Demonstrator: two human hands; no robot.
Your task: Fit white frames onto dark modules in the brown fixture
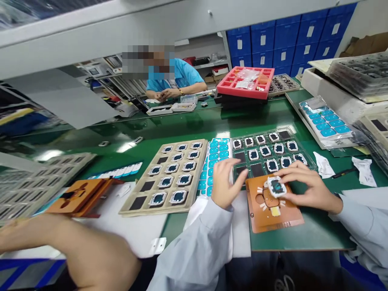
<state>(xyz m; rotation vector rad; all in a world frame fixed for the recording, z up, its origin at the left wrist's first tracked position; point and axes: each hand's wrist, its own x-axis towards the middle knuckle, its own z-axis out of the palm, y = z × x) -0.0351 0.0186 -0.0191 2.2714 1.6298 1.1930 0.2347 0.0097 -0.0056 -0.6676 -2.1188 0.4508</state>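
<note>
My right hand (306, 186) grips a small white-framed part (276, 187) with a dark centre between thumb and fingers, just above an orange fixture plate (260, 220). The plate has a cutout and small white pieces around it. My left hand (227, 180) is raised with thumb and fingers apart and nothing in it, left of the plate. Behind both hands lies a clear tray (311, 161) holding several similar parts. A sheet of blue stickers (214, 155) lies beside that tray, partly behind my left hand.
A beige tray (124, 208) of similar parts stands left of the stickers. A neighbour's bare arm (100, 250) reaches in at lower left near another orange fixture (75, 196). Across the bench sits a person in blue (189, 76). A red tray (222, 87) stands at the back.
</note>
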